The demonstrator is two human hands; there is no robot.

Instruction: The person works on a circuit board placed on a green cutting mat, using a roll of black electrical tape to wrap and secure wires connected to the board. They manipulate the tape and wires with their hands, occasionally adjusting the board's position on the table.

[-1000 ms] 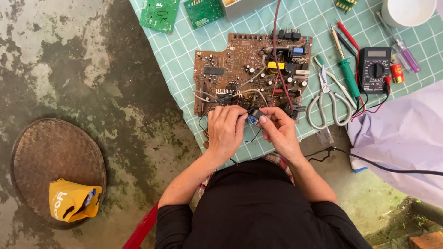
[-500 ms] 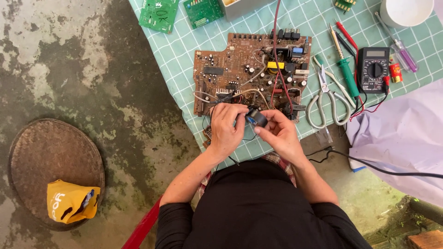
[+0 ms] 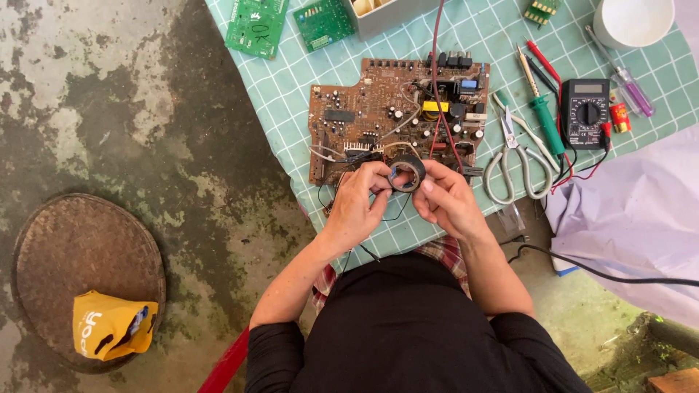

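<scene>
Floor (image 3: 109, 109): stained concrete, left of frame. On it a round woven mat (image 3: 80, 262) with a yellow bag (image 3: 109, 327) on its near edge.

Table (image 3: 306, 109): covered in green gridded cloth. A lilac sheet (image 3: 633, 211) overlaps its right side.

Board (image 3: 397, 116): large brown circuit board, flat at table centre, component side up; a red wire (image 3: 437, 65) crosses it from the far edge. Two small green boards (image 3: 255, 25) lie beyond it, far left.

Right of the board, in order: scissors (image 3: 517, 160), green-handled iron (image 3: 542, 109), black meter (image 3: 586, 113), purple screwdriver (image 3: 630, 80). White cup (image 3: 633, 18) at far right corner.

Left hand (image 3: 360, 204) and right hand (image 3: 448, 200): both raised just over the board's near edge, almost touching. Grip of each is closed on a tape roll (image 3: 406, 172), black, held between the fingertips with its hole facing the camera. Left hand possibly also pinches thin black wires; view too fine to confirm.
</scene>
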